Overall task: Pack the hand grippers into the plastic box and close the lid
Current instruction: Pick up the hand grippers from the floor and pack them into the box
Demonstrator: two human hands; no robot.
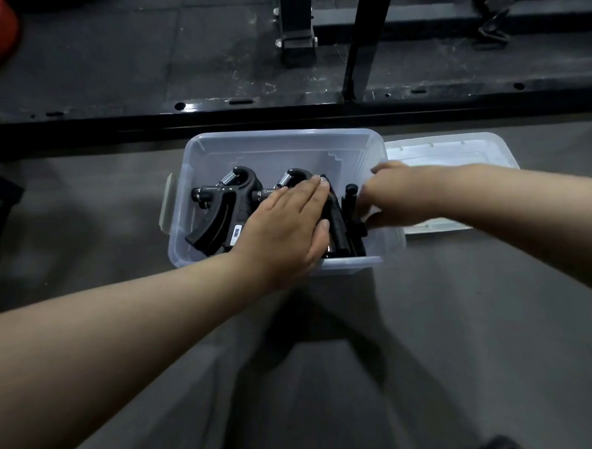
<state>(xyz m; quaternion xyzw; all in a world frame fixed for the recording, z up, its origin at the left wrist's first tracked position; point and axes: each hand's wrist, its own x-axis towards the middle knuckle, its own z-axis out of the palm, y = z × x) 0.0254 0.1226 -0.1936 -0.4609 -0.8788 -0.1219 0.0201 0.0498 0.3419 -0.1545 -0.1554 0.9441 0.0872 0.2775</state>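
Sitting open on the grey floor [459, 319] is a clear plastic box [278, 147], holding several black hand grippers [220, 206] along its left side and middle, more standing at its right end. Resting flat on the middle grippers is the left hand [288, 224], fingers straight and together. Reaching over the right rim is the right hand [397, 194], its fingers curling around an upright gripper [349, 202]; lying beside the box's right edge is the lid [453, 151].
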